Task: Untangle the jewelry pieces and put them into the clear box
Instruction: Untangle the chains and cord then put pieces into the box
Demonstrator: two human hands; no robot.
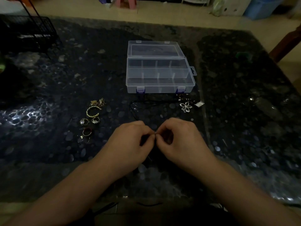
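Observation:
The clear box [160, 86] stands open at the table's middle, its compartments holding nothing. My left hand [130, 141] and my right hand [177, 139] meet fingertip to fingertip in front of it, both pinching the small clasp end of a thin black cord necklace [135, 110]. The cord runs back over the dark table toward a silver flower pendant [185, 106] beside a small silver square charm [199, 104]. To the left lie a gold chain tangle [97, 101], a gold bangle [92, 111], two silver rings [89, 121] and a dark red ring [87, 132].
The dark pebble-patterned table [244, 111] fills the view. A black wire rack [31, 31] stands at the far left corner. A wooden chair [286, 41] is at the right edge. On the floor beyond stand a pink stool [126, 2] and a blue bin [260, 7].

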